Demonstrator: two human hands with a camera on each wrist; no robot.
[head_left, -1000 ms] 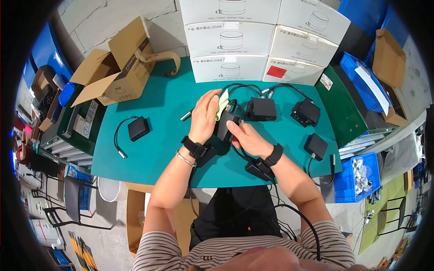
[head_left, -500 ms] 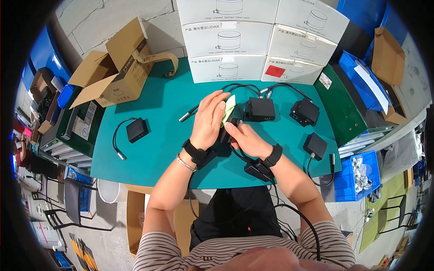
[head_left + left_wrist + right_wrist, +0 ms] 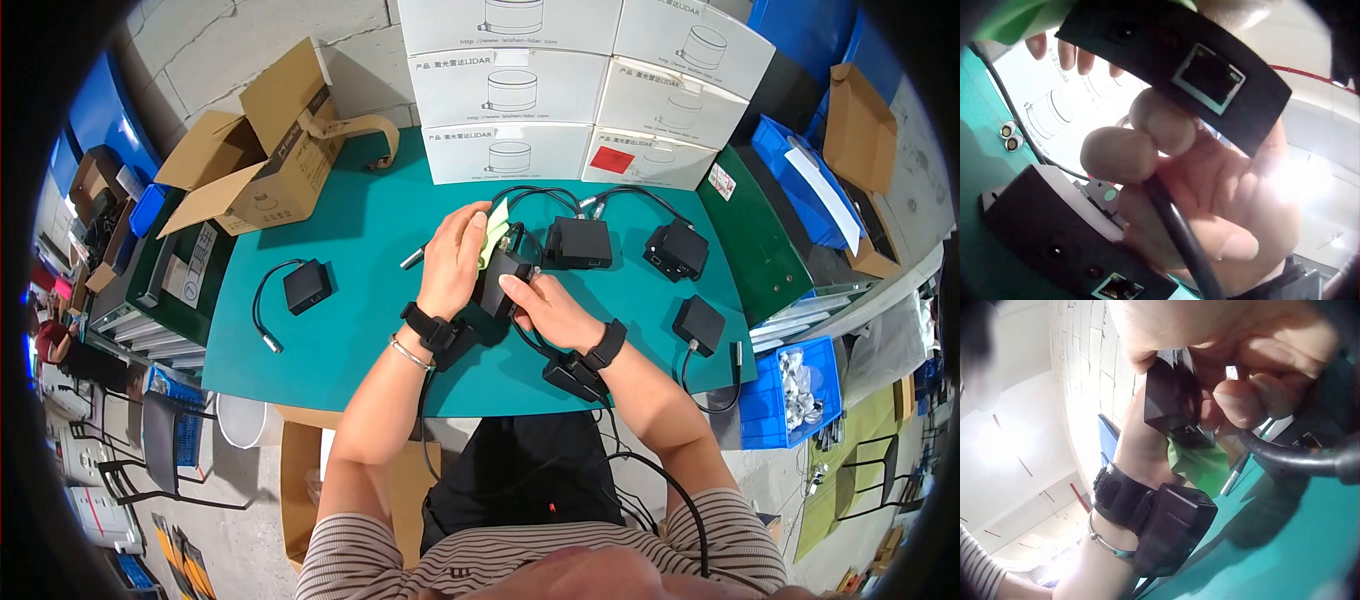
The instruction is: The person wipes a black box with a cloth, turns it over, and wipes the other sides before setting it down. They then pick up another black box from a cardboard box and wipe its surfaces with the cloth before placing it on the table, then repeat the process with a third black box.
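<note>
The person is holding a black module (image 3: pixel 497 280) just above the middle of the teal bench (image 3: pixel 340 340), between both hands. The left hand (image 3: pixel 455 255) is curling over the module's far side, with its thumb hooking over the top edge in the right wrist view. It is pressing a green cloth (image 3: pixel 493 228) against the casing. The cloth may be pinched or may only be trapped under the palm; the views are too close to settle it. The right hand (image 3: pixel 548 310) is gripping the near side of the module, its bent fingertips (image 3: pixel 1166 125) pushing up beneath the face that carries a network socket. The module's black cable (image 3: pixel 1179 237) is running down through that palm.

Four more black modules are lying on the bench. One (image 3: pixel 582 242) is sitting just beyond the hands and another (image 3: pixel 677 250) is lying to its right. A third (image 3: pixel 698 324) is resting near the right edge, and a fourth (image 3: pixel 305 286) is lying well apart on the left. Each is trailing a cable. A stack of white cartons (image 3: pixel 520 95) printed with a drum shape is standing along the back of the bench. An open cardboard box (image 3: pixel 270 150) is sitting at the far left corner. A blue bin (image 3: pixel 790 390) is standing off the bench's right end.
</note>
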